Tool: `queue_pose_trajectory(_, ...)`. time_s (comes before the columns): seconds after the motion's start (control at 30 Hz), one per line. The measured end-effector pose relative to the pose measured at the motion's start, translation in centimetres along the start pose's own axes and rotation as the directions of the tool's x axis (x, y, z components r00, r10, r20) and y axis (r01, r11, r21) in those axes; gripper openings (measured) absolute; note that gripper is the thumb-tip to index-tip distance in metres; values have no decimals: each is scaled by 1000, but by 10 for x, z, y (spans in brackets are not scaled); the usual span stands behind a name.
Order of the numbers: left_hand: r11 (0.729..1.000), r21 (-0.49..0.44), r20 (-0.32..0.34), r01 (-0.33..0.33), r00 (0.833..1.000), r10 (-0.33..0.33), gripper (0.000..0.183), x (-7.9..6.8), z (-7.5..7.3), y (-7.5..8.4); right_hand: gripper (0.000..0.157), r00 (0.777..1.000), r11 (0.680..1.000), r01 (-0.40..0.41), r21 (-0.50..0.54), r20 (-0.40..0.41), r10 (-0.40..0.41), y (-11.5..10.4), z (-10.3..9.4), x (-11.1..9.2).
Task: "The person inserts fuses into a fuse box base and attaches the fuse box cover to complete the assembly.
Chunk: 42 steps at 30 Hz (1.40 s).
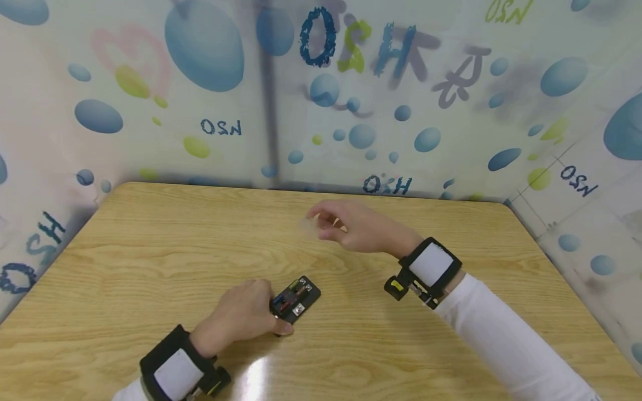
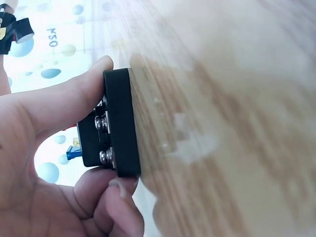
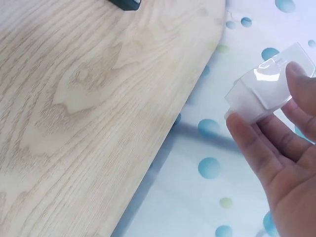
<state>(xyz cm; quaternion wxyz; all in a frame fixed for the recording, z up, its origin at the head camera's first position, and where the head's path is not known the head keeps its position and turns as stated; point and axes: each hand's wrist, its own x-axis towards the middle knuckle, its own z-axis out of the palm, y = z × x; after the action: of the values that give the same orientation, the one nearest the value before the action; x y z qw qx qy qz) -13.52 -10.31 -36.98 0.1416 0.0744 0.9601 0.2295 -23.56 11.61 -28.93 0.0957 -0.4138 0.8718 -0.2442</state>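
Observation:
My left hand grips a small black electrical block by its near end, thumb and fingers on opposite sides. The block has metal screw terminals and small coloured parts on its top. In the left wrist view the black base is seen side-on, standing against or just over the wood. Above the table's far part, my right hand pinches a clear plastic cover between thumb and fingers. That cover looks thin, bent and see-through, and shows only faintly in the head view. The two hands are apart.
The wooden table spreads under both hands. Behind it and at the sides hang pale printed sheets with blue drops and letters, close to the table's edges. Each wrist wears a black strap with a camera.

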Motion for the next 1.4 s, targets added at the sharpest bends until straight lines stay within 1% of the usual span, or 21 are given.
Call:
queue_pose_trajectory(0.1,1000,-1,-2,-1,1000,1,50,0,0,-1,32,1000,1000,24,-13,14,-24,-6,3,3)
queue_pose_trajectory(0.27,1000,2,-4,-4,1000,4,51,1,1,-2,30,997,995,72,-68,20,-71,-16,10,7)
queue_pose_trajectory(0.37,1000,1,0,-1,1000,1,51,1,1,-2,29,996,995,80,-54,46,-77,-20,15,9)
queue_pose_trajectory(0.5,1000,-5,4,-1,1000,1,50,1,1,-2,29,992,997,77,-23,107,-74,-22,25,11)
queue_pose_trajectory(0.57,1000,-9,1,-4,1000,4,50,1,1,-2,29,989,997,75,-26,130,-71,-23,30,12)
queue_pose_trajectory(0.7,1000,-13,-7,-13,1000,13,50,1,1,-2,29,984,993,95,-70,158,-83,-26,37,13)
queue_pose_trajectory(0.87,999,-26,-10,-25,1000,25,49,1,1,-3,29,973,977,153,-146,195,-124,-32,43,14)
queue_pose_trajectory(0.97,998,-43,-11,-42,999,42,46,1,0,-4,29,964,967,174,-188,235,-127,-36,49,13)
queue_pose_trajectory(1.03,997,-52,-10,-54,999,54,44,1,0,-4,30,960,963,172,-205,254,-118,-37,53,11)
queue_pose_trajectory(1.17,996,-56,-10,-72,997,71,44,1,0,-5,30,962,966,155,-207,255,-99,-38,56,10)
queue_pose_trajectory(1.4,997,-50,1,-60,998,60,45,0,-1,-4,30,955,961,171,-217,277,-107,-37,60,11)
